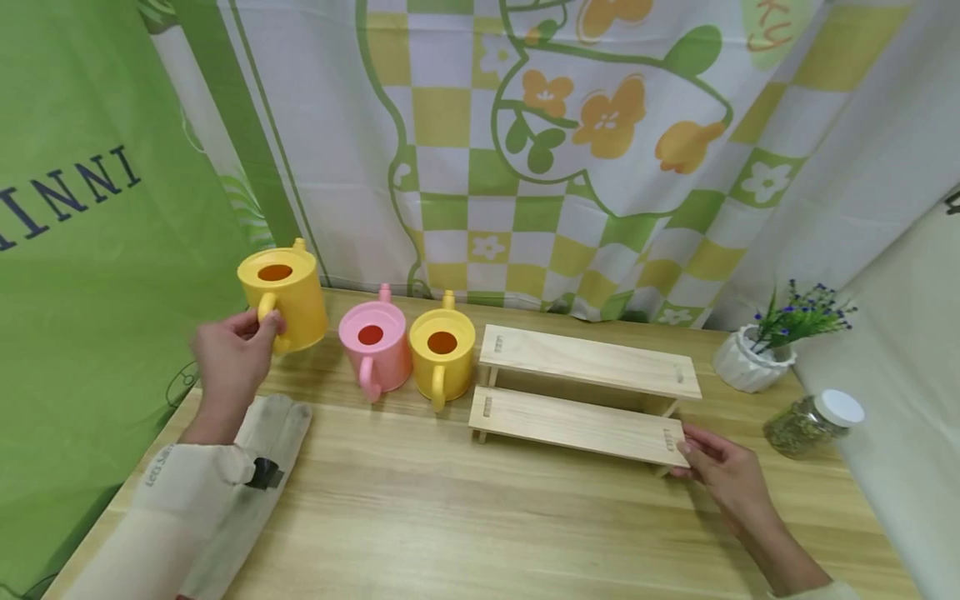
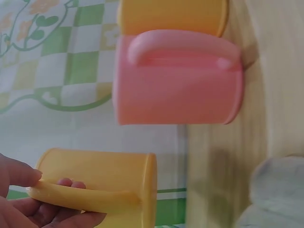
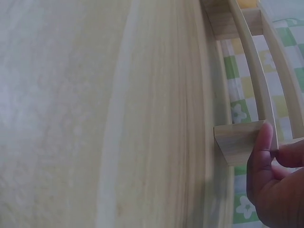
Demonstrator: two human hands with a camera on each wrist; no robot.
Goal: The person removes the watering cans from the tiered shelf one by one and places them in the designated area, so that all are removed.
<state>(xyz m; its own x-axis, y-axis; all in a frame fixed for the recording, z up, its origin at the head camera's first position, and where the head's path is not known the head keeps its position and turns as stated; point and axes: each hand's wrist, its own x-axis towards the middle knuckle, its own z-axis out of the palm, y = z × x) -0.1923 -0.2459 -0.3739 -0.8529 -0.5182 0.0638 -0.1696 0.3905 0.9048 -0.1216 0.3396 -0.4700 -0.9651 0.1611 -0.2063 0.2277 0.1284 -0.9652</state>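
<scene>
My left hand grips the handle of a yellow watering can and holds it lifted at the table's back left. In the left wrist view my fingers curl round that handle on the yellow can. A pink can and a second yellow can stand side by side on the table. To their right is a two-step wooden rack. My right hand pinches the near right corner of its lower step; the thumb presses on a wooden leg.
The wooden table reaches to a patterned curtain behind. A white pot with blue flowers and a white-lidded jar stand at the right. A beige cloth lies beneath my left forearm. Green fabric hangs on the left.
</scene>
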